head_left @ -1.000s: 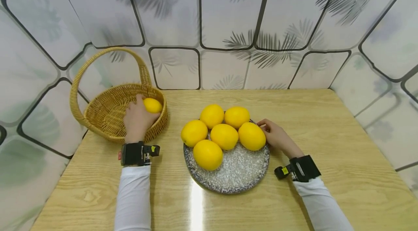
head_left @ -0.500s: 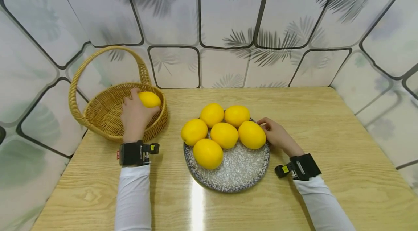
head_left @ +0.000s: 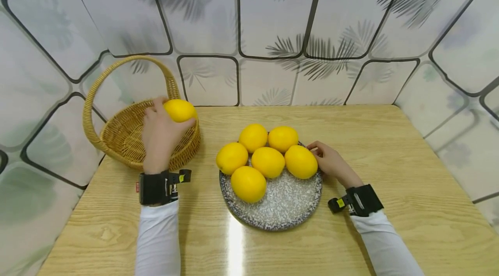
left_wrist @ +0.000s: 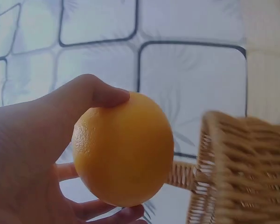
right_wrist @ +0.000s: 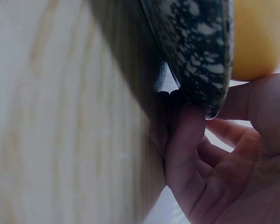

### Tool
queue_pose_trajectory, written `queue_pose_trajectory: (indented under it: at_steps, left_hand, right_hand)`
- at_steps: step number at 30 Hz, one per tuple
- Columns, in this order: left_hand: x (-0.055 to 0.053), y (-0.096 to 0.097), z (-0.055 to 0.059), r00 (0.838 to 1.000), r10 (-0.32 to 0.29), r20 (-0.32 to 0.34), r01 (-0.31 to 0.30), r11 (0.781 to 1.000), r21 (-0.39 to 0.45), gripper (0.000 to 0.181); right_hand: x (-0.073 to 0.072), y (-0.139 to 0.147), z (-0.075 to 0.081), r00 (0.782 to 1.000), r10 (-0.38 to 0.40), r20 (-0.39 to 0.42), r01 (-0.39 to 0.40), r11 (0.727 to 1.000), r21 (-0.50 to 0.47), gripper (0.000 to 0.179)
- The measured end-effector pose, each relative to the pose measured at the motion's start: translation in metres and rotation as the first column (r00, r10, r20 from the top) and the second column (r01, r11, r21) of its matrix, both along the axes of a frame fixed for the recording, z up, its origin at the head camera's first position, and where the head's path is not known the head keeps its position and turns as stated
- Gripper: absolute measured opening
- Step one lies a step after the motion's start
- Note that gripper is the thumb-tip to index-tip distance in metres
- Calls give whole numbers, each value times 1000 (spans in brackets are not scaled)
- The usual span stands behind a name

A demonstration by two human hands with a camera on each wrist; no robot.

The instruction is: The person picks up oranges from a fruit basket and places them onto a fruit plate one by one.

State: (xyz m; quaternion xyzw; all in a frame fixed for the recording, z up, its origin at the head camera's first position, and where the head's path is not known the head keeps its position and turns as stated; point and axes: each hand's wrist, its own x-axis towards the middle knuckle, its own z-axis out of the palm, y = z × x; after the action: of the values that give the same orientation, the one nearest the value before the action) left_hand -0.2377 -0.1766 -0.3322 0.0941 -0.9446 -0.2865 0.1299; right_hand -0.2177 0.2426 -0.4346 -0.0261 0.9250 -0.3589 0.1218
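My left hand [head_left: 160,137] grips a yellow lemon [head_left: 180,110] at the right rim of the wicker basket [head_left: 187,150]. Seen from the left wrist, the thumb lies on top of the lemon [left_wrist: 126,149] and the fingers wrap behind and below it, with the basket's woven wall [left_wrist: 247,172] to the right. Several more lemons [head_left: 267,163] rest on the speckled grey plate [head_left: 292,202]. My right hand [head_left: 331,162] holds that plate by its right rim. In the right wrist view, curled fingers [right_wrist: 184,154] reach under the plate's edge [right_wrist: 196,56], close to a lemon [right_wrist: 259,42].
The tall arched handle [head_left: 134,60] rises over the basket at the table's back left. A patterned wall [head_left: 273,81] stands right behind the wooden table [head_left: 390,150]. Between basket and plate lies a strip of bare tabletop.
My left hand has lifted the lemon from inside the basket up to its rim. The right hand, the plate and its lemons have stayed in place.
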Motion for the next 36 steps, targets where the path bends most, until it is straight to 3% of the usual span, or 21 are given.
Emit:
queue_pose_trajectory:
  at_steps: [5,8,11,14,16,20,24,27,31,33,36]
  left_hand:
    - [7,14,13,995,-92,28,90,994,57,93]
    - [10,25,20,981,-193,18,189,974,124,91]
    - [12,37,26,943,-332,-3,324,916,237,90]
    - [17,49,32,899,-438,-20,421,849,321,92]
    - [22,58,36,879,-476,-27,458,827,327,93]
    - [34,73,41,833,-552,-26,539,800,263,92]
    - [43,87,42,758,-653,-14,648,750,131,93]
    - [49,97,40,684,-729,-3,728,683,57,93]
    - [55,113,36,589,-808,21,807,589,43,93]
    - [57,122,33,561,-827,40,827,562,22,94]
    - [59,132,28,533,-843,75,846,533,-28,96]
  right_hand:
    - [1,0,0,1000,-10,12,10,1000,1,40]
    - [1,0,0,1000,-13,14,13,1000,-1,40]
    - [2,0,0,1000,-17,18,17,1000,-1,40]
    - [2,1,-1,1000,-18,22,18,1000,-5,41]
    - [2,1,-1,1000,-17,21,17,1000,-11,41]
    - [2,1,-1,1000,-17,20,17,1000,-8,41]
    - [0,2,-1,1000,-19,22,19,1000,-8,40]
    - [0,2,-1,1000,-18,23,18,1000,-18,40]
    - [-1,2,-2,1000,-18,25,19,1000,-17,40]
    - [-2,1,-3,1000,-13,24,13,1000,-15,41]
    - [-2,1,-3,1000,-8,24,8,1000,-17,42]
